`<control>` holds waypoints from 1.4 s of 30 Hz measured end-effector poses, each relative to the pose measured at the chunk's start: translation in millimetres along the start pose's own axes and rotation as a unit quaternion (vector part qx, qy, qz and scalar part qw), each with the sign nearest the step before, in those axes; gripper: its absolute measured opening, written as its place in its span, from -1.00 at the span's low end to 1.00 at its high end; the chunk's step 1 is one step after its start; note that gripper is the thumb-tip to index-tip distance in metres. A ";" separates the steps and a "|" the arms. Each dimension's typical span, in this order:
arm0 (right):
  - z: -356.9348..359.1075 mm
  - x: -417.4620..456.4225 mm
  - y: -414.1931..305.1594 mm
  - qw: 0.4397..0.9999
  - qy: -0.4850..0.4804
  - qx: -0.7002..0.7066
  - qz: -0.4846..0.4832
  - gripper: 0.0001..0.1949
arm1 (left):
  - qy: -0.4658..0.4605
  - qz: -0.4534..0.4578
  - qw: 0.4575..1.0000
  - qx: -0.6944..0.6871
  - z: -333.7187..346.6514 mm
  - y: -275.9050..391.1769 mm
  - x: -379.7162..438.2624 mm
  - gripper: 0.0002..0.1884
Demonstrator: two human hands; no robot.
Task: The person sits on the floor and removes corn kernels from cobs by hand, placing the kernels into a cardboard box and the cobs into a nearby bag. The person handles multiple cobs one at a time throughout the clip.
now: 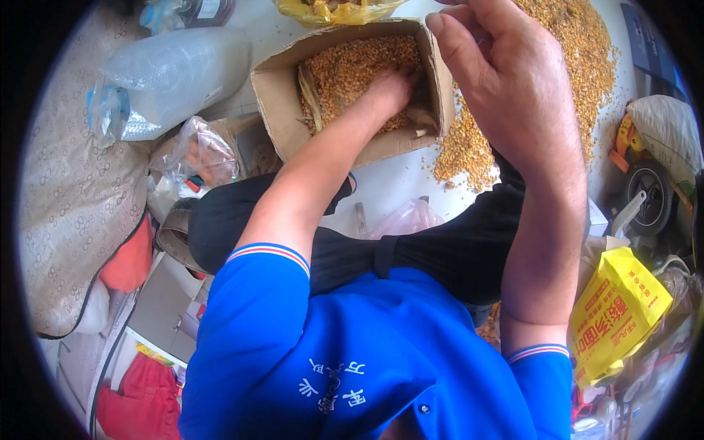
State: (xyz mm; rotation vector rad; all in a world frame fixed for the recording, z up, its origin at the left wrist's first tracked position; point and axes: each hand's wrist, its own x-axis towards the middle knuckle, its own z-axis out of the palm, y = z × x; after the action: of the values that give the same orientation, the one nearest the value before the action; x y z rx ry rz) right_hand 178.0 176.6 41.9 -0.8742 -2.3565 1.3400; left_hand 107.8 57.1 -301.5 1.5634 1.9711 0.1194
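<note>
A cardboard box [357,157] stands in front of me, holding loose yellow-orange corn kernels [341,66] and a few dry husk pieces [311,102]. My left hand [393,88] reaches into it, near its right side; the fingers are partly hidden among kernels and shadow, so their grip is unclear. Raised nearer the camera, right of the box, is my right hand [489,49], its thumb bent towards the fingers. Those fingers are partly cut off by the top edge, and whether they hold anything cannot be seen. Beyond the box sits a yellow plastic bag [330,16] with contents.
A large heap of corn kernels [588,60] spreads over the floor at right, with a smaller pile [465,159] beside the box. Clear plastic packaging [176,82] lies left. A small black wheel [649,190] and a printed yellow bag [616,313] are at far right.
</note>
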 end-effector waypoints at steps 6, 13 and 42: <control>-3.2 0.3 10.5 0.998 -0.026 0.051 -0.024 -0.81 | -0.012 0.010 0.999 -0.033 2.3 -7.7 -15.0 -0.59; -1.8 -0.7 -12.5 0.996 -0.081 -0.033 0.033 -0.82 | -0.028 -0.042 0.990 -0.133 14.5 -8.0 -32.8 -0.62; 98.5 -22.0 44.0 0.965 -0.261 -0.015 -0.027 -0.64 | 0.117 -0.049 0.689 -0.714 -178.7 23.7 -194.1 -0.36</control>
State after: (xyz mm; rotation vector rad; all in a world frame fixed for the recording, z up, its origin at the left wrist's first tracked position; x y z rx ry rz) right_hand 159.5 113.2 -46.2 -0.4979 -2.7626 1.6799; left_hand 59.0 -59.5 -68.7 0.3467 1.2927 1.4611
